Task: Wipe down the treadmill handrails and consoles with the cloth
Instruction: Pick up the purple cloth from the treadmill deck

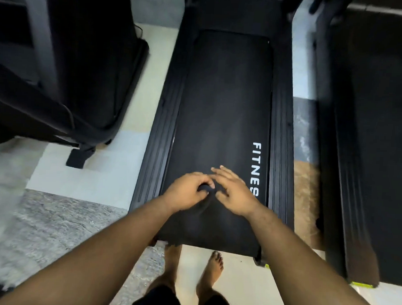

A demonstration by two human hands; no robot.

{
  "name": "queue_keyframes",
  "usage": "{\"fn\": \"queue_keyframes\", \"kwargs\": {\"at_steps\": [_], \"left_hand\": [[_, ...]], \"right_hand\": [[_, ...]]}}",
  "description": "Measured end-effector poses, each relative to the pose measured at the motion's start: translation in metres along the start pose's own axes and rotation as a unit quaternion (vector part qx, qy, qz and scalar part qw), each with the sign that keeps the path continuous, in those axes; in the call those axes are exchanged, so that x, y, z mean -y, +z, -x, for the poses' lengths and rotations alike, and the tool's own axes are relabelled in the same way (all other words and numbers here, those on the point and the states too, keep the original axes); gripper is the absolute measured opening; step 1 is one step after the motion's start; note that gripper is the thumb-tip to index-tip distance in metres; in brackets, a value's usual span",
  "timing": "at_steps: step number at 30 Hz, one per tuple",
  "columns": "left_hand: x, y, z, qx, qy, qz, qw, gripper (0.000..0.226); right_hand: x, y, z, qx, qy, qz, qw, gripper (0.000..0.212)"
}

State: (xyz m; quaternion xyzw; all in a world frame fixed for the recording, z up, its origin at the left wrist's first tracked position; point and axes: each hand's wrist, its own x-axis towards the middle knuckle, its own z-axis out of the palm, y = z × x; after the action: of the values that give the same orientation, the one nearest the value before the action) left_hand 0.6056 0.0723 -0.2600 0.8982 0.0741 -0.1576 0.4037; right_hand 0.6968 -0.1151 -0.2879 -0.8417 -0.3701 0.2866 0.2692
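I stand barefoot at the rear end of a black treadmill [222, 103] whose belt carries white "FITNESS" lettering. Both my hands hover over the belt's near end. My left hand [187, 189] has its fingers curled round a small dark bunched thing, apparently the black cloth [205, 188], which is hard to tell from the black belt. My right hand [234, 189] is beside it with fingers spread and nearly straight, its thumb close to the cloth. The handrails and console are out of view beyond the top edge.
A second treadmill [366, 146] runs parallel on the right, with a narrow strip of tiled floor [306, 142] between. Another black machine [68, 74] stands at the left. Grey and white floor tiles lie around my feet [210, 270].
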Motion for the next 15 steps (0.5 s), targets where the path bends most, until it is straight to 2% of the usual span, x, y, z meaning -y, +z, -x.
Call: {"fn": "queue_keyframes", "kwargs": {"at_steps": [3, 6, 7, 9, 12, 15], "left_hand": [[-0.049, -0.057, 0.065, -0.051, 0.041, -0.026, 0.997, 0.039], [-0.074, -0.104, 0.12, -0.089, 0.035, -0.117, 0.989, 0.051], [-0.077, -0.116, 0.137, -0.102, 0.022, -0.152, 0.983, 0.054], [-0.078, -0.142, 0.169, -0.114, 0.0, -0.222, 0.968, 0.048], [-0.075, -0.174, 0.204, -0.127, -0.023, -0.326, 0.936, 0.024], [-0.062, -0.206, 0.239, -0.178, -0.03, -0.343, 0.922, 0.03]], "right_hand": [[0.055, -0.022, 0.033, 0.014, -0.045, 0.021, 0.999, 0.056], [0.104, -0.038, 0.051, -0.012, -0.093, 0.024, 0.995, 0.02], [0.12, -0.041, 0.056, -0.015, -0.101, 0.013, 0.995, 0.015], [0.161, -0.048, 0.066, -0.021, -0.103, -0.027, 0.994, 0.014], [0.215, -0.052, 0.072, -0.027, -0.103, -0.054, 0.993, 0.022], [0.263, -0.056, 0.073, -0.038, -0.103, -0.031, 0.994, 0.031]]}}
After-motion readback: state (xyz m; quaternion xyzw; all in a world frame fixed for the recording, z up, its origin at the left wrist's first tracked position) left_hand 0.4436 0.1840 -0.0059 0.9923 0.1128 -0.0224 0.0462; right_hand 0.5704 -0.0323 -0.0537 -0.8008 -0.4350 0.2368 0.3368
